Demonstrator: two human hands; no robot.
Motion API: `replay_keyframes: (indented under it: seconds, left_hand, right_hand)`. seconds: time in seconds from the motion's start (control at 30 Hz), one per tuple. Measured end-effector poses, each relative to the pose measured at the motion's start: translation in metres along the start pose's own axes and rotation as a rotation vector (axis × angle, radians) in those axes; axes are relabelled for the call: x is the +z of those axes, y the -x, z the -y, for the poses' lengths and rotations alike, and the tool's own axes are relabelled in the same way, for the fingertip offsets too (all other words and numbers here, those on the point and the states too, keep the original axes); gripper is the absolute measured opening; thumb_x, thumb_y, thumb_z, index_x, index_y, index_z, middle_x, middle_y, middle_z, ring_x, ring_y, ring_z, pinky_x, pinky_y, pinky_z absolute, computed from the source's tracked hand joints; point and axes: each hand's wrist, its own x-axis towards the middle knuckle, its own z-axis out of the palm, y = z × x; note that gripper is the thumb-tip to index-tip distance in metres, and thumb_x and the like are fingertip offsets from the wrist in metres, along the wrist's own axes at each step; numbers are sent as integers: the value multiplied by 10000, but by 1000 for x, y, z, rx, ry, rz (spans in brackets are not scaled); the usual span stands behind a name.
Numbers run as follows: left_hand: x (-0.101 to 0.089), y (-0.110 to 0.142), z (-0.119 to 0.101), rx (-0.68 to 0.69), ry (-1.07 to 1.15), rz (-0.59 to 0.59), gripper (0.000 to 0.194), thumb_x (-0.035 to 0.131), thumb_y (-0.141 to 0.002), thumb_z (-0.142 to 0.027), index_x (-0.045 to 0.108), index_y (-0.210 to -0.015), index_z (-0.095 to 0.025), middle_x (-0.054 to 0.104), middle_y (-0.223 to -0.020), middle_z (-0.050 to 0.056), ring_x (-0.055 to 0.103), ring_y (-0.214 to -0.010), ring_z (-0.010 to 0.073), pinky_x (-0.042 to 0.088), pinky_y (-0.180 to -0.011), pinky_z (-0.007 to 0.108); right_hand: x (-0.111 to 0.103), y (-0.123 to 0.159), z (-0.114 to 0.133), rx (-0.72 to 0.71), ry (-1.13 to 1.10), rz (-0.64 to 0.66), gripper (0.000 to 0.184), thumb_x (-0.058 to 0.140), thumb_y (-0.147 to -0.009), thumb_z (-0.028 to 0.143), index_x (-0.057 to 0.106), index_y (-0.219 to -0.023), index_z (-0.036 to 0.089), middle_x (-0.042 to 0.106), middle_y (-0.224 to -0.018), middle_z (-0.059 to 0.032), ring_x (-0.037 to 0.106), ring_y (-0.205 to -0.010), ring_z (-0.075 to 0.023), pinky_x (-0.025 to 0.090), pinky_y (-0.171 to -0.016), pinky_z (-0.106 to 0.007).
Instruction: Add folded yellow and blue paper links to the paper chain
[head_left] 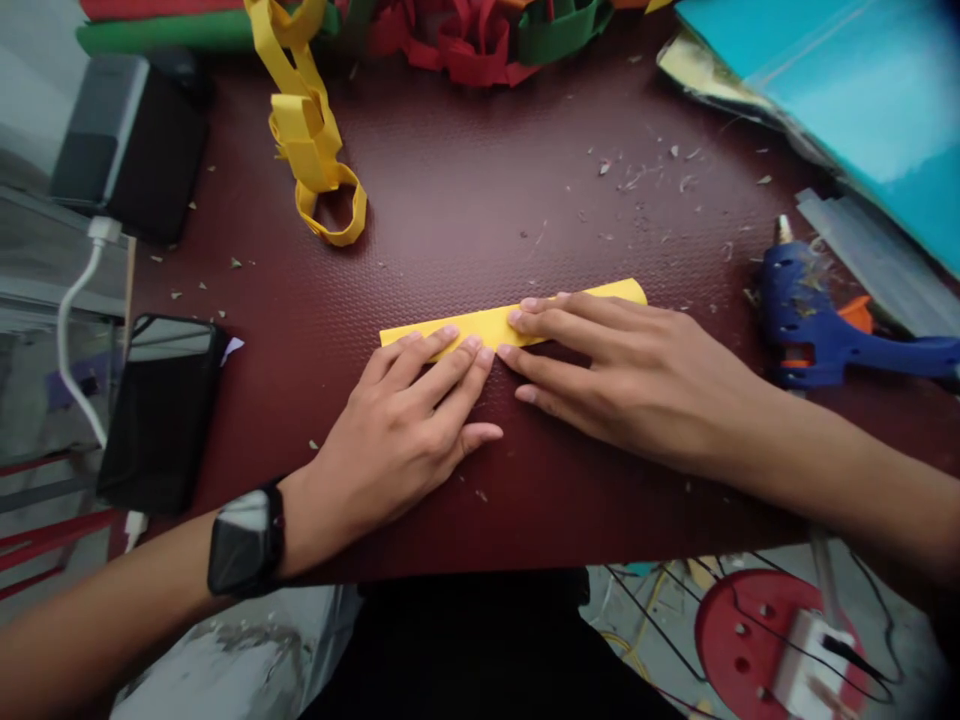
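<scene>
A folded yellow paper strip (480,322) lies flat on the dark red table (465,200). My left hand (409,420), with a black watch on the wrist, lies flat with its fingertips pressing the strip's left half. My right hand (630,375) lies flat beside it, fingers stretched out over the strip's right half. Both hands hold nothing and only press down on the paper.
A yellow paper chain (307,130) hangs down from the far edge, with red and green chains (487,40) behind it. A blue glue gun (825,330) lies at the right, a black phone (161,410) at the left, teal sheets (847,90) at far right. Paper scraps are scattered about.
</scene>
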Motion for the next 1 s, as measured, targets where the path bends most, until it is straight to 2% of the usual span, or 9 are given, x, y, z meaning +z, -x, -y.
replay_keyframes:
  seconds: [0.13, 0.27, 0.37, 0.47, 0.6, 0.73, 0.83, 0.93, 1.0]
  left_hand:
    - [0, 0, 0, -20, 27, 24, 550, 516, -1244, -425, 677, -1625, -62, 773, -1546, 230, 692, -1490, 418, 571, -1204, 566]
    - [-1, -1, 0, -26, 35, 30, 546, 516, -1244, -426, 680, -1616, -60, 770, -1547, 231, 690, -1490, 421, 568, -1201, 567]
    - [-1, -2, 0, -8, 29, 10, 564, 514, -1245, -445, 687, -1598, -40, 775, -1538, 234, 699, -1465, 430, 582, -1168, 568]
    - [-2, -2, 1, 1, 22, 16, 564, 515, -1243, -429, 685, -1594, -22, 768, -1545, 246, 699, -1453, 440, 591, -1144, 585]
    - [-3, -3, 0, 9, 4, -11, 556, 520, -1241, -435, 708, -1553, -15, 776, -1527, 245, 702, -1428, 428, 599, -1130, 578]
    - [-3, -4, -2, 11, -33, 1, 521, 560, -1233, -426, 717, -1534, -30, 784, -1514, 221, 708, -1403, 384, 605, -1133, 529]
    - [-3, -4, -1, 4, -37, 13, 532, 580, -1227, -448, 707, -1548, -42, 774, -1530, 218, 695, -1423, 369, 598, -1159, 521]
    - [-2, -4, 0, 2, -23, 18, 554, 570, -1229, -480, 703, -1550, -49, 761, -1552, 215, 679, -1445, 369, 587, -1184, 529]
    - [-2, -4, 1, -3, -10, 31, 569, 542, -1236, -495, 700, -1552, -49, 752, -1566, 215, 675, -1446, 377, 587, -1178, 542]
  right_hand:
    - [-1, 4, -2, 65, -55, 45, 342, 536, -1218, 283, 858, -1241, 173, 820, -1358, -146, 792, -1231, -299, 676, -1106, -466]
    - [-5, 11, -8, 109, -45, 59, 392, 528, -1221, 306, 872, -1123, 146, 809, -1397, -179, 813, -1208, -328, 704, -1081, -524]
    - [-10, 18, -16, 160, -80, 51, 432, 562, -1212, 345, 876, -1008, 129, 776, -1481, -216, 778, -1362, -390, 669, -1187, -594]
    - [-13, 26, -26, 169, -105, 44, 418, 578, -1203, 377, 886, -1020, 162, 790, -1478, -166, 658, -1564, -426, 578, -1303, -691]
    - [-11, 38, -39, 203, -73, -25, 294, 668, -1134, 332, 885, -972, 220, 811, -1453, -127, 614, -1602, -433, 510, -1332, -767]
    - [-13, 38, -49, 129, 58, -50, 368, 634, -1128, 277, 855, -844, 200, 842, -1338, -165, 695, -1474, -418, 602, -1230, -686]
    - [-17, 27, -49, 90, 118, -120, 347, 653, -1127, 274, 851, -849, 210, 851, -1206, -138, 756, -1211, -352, 656, -997, -540]
    - [-16, 15, -45, 43, 82, -177, 281, 655, -1158, 285, 890, -1029, 200, 799, -985, -103, 681, -903, -245, 555, -825, -403]
    - [-10, 9, -43, -46, 28, -108, 320, 598, -1207, 307, 891, -1235, 182, 752, -897, -72, 625, -808, -208, 487, -769, -361]
